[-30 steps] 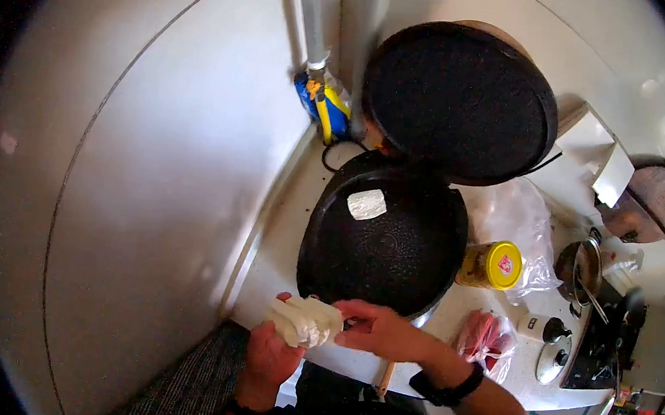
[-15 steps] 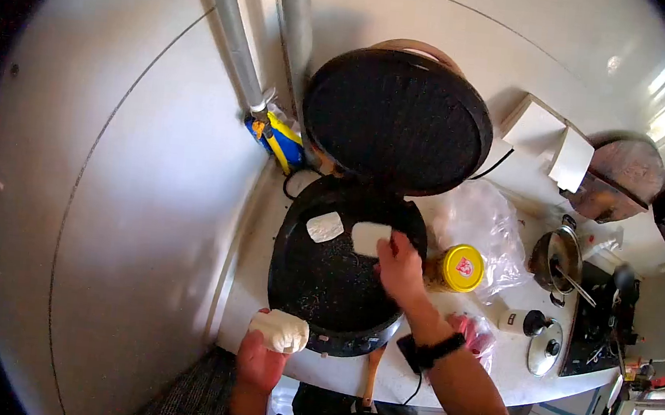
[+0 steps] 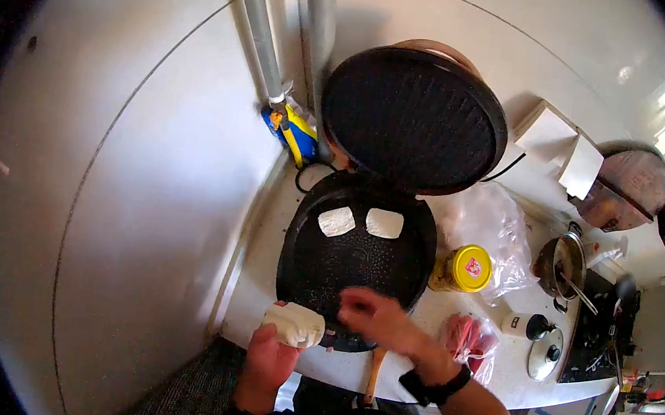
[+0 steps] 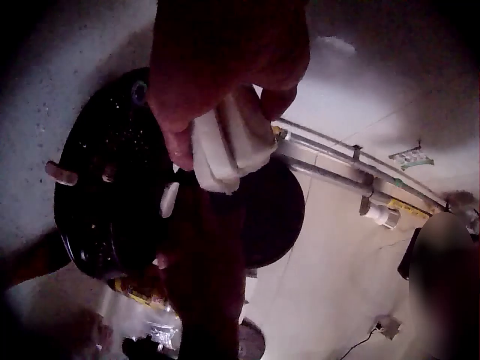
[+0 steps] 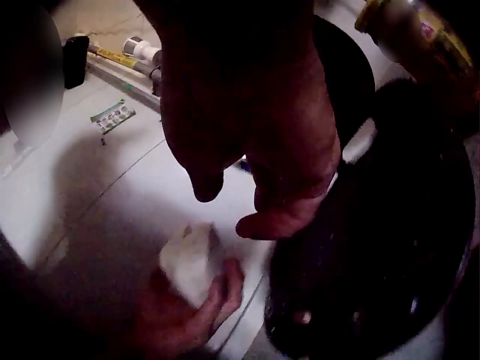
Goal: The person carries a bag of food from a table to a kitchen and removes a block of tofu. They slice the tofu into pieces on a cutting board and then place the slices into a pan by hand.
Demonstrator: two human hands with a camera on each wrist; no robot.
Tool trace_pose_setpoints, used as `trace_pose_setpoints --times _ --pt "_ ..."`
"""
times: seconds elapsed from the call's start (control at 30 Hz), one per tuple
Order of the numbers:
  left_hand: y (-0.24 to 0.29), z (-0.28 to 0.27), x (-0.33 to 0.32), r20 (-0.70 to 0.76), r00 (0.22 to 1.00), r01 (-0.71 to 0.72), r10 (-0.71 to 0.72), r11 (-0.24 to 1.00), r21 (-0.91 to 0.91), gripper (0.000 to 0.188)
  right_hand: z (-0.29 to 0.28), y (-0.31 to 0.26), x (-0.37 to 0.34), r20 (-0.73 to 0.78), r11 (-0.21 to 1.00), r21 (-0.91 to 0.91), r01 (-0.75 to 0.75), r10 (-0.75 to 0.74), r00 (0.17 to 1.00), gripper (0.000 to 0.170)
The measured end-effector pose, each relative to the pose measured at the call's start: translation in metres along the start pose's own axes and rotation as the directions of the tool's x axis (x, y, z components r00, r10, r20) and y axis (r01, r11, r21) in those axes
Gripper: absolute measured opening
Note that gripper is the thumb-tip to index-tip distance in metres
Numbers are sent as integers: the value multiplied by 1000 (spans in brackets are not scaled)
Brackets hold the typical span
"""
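Note:
My left hand (image 3: pixel 271 359) holds a stack of white tofu slices (image 3: pixel 294 325) at the near left edge of the black electric griddle pan (image 3: pixel 342 276). In the left wrist view the slices (image 4: pixel 234 142) lie flat against each other between thumb and fingers. Two more slices lie side by side toward the back of the pan, a left slice (image 3: pixel 337 221) and a right slice (image 3: pixel 384 224). My right hand (image 3: pixel 385 322) is over the pan's near right part, close to the stack. Its thumb and fingers stand apart in the right wrist view, with nothing between them.
The griddle's ridged lid (image 3: pixel 413 119) stands raised behind the pan. To the right are a yellow-lidded jar (image 3: pixel 471 269), a clear plastic bag (image 3: pixel 499 223) and a bag of red food (image 3: pixel 468 340). A wooden handle (image 3: pixel 374 372) sticks out in front; a wall borders the left.
My right hand took a slice from the stack, laid it in the pan right of the first slice, released it and came back toward my left hand. The left hand keeps holding the stack.

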State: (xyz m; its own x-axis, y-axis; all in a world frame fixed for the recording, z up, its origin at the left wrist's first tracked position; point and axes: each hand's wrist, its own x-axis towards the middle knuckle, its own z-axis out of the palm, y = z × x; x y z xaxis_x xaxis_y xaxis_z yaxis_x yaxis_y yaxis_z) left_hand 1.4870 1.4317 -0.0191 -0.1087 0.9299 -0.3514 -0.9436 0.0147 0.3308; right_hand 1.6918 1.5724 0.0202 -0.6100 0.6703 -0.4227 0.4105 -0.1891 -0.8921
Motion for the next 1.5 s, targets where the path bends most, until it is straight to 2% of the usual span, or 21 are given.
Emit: trace_pose_setpoints --times 0.03,0.13,0.17,0.27,0.3,0.37,0.47,0.53,0.6,0.7,0.77,0.8,0.83,0.93,1.03,1.13,1.23,1.33,1.43,1.47,1.5 --pt "-3 11 3 2 1000 -14 14 999 38 50 16 4 -9 24 991 34 127 -128 991 50" --pt "-4 16 5 -39 997 63 -60 996 65 49 29 -3 -18 194 957 216 -195 154 969 45" --pt "-4 16 6 -37 997 75 -72 994 77 48 31 5 -16 153 970 212 -116 85 985 41" --pt "-6 15 15 -32 994 103 -101 989 102 46 36 1 -22 -33 981 166 -98 105 994 36" --pt "-7 14 15 -39 994 105 -101 989 102 46 39 4 -23 -146 997 71 37 -26 989 35" --pt "-9 14 18 -24 996 91 -89 989 113 45 43 14 -19 -314 948 -165 271 -311 897 32" --pt "-4 21 20 -2 1000 29 -29 991 131 44 31 7 -10 -427 997 -58 -47 18 904 33" --pt "-1 23 20 -33 999 -23 28 992 127 42 14 11 12 -496 997 -73 6 -42 867 32" --pt "2 11 16 -50 997 -46 54 988 147 42 -7 6 34 -375 975 129 -179 215 902 32" --pt "4 0 9 -51 997 -51 60 987 153 43 -6 22 78 -248 933 307 -185 267 931 34" --pt "6 -3 4 -62 996 -49 60 985 165 44 -1 30 99 -344 985 -55 -165 136 929 34" --pt "8 -5 1 -76 995 -50 65 983 177 44 2 25 104 -371 958 -238 -159 61 926 34" --pt "10 -6 -2 -94 993 -51 69 981 187 45 13 24 101 -532 888 -438 -143 -127 837 46" --pt "14 -16 -9 -125 990 -44 67 983 178 44 13 -5 71 -471 858 -490 -153 -113 875 60" --pt "15 -22 -13 -131 988 -56 81 982 183 50 16 8 90 -451 847 -508 -159 -104 887 66" --pt "18 -11 -16 -181 980 -49 82 983 176 44 21 -1 107 -472 871 -447 -203 -37 881 61" --pt "23 -14 -15 -183 982 -15 55 977 211 46 21 -18 113 -485 868 -408 -282 56 873 62" --pt "20 -21 -14 -194 977 -47 89 976 212 47 18 -11 111 -483 843 -459 -280 28 875 57" --pt "21 -25 -13 -240 968 -24 70 981 191 50 2 5 93 -523 780 -592 -201 -182 833 47" --pt "21 -25 -13 -218 974 -25 64 984 174 50 -9 14 92 -564 776 -604 -182 -255 786 37" --pt "21 -25 -13 -195 979 -27 58 987 159 49 -21 13 88 -572 764 -606 -219 -227 788 36"
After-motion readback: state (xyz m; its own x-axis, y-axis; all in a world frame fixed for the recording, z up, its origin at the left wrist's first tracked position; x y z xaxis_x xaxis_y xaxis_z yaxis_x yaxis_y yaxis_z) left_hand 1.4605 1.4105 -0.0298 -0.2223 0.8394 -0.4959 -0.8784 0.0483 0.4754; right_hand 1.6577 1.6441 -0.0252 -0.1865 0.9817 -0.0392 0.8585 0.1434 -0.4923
